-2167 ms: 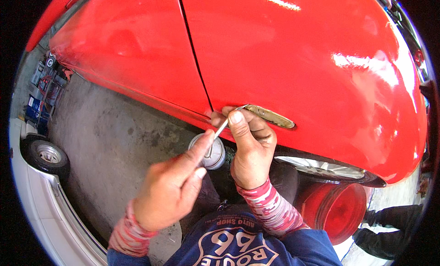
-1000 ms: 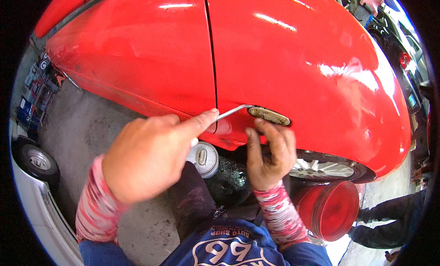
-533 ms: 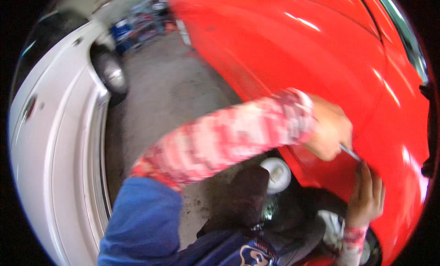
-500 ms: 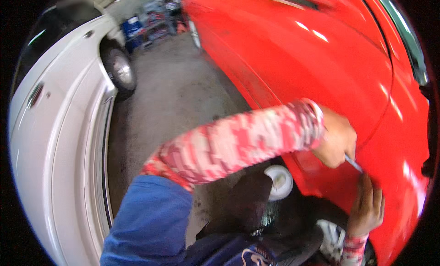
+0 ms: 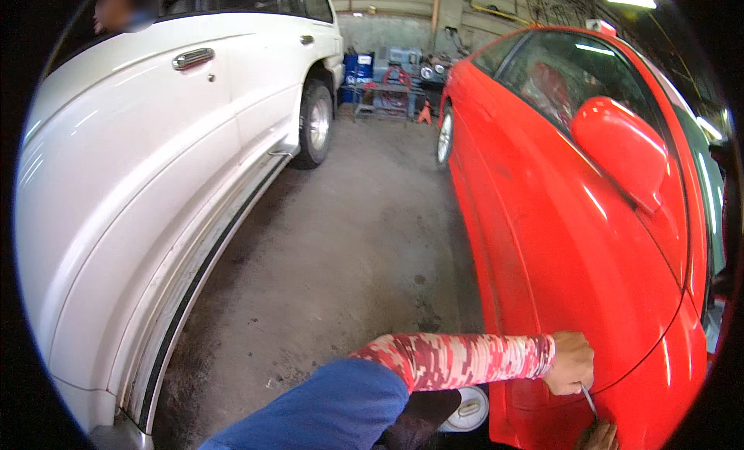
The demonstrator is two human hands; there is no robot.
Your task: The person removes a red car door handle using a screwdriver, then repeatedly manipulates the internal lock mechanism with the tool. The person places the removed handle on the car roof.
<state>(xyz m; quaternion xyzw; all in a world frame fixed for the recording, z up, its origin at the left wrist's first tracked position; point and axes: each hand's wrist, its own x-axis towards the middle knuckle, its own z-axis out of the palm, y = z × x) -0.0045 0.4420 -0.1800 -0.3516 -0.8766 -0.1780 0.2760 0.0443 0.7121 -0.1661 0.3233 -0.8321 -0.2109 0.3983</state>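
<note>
Across the lower right reaches my left arm, in a blue sleeve and a red-and-white camouflage arm cover. My left hand (image 5: 572,363) is closed around one end of a thin, greyish metal-looking tool (image 5: 590,402), whose exact kind I cannot make out. It lies over the front side panel of a red car (image 5: 535,272). At the tool's lower end, by the bottom edge, is my right hand (image 5: 601,436). Only part of it shows, and its grip is unclear. Below my left forearm sits a round white lid or container (image 5: 468,410), partly hidden.
A white vehicle (image 5: 147,179) stands along the left, with a concrete floor (image 5: 356,241) between it and the red car. The red side mirror (image 5: 620,152) juts out ahead. At the back are a blue drum (image 5: 358,68), a metal rack and a red jack stand (image 5: 425,112).
The view has lifted, showing more of both vehicles and the back wall. Both hands now appear lower in the picture, and my right hand is mostly cut off. The tool remains in my left hand.
</note>
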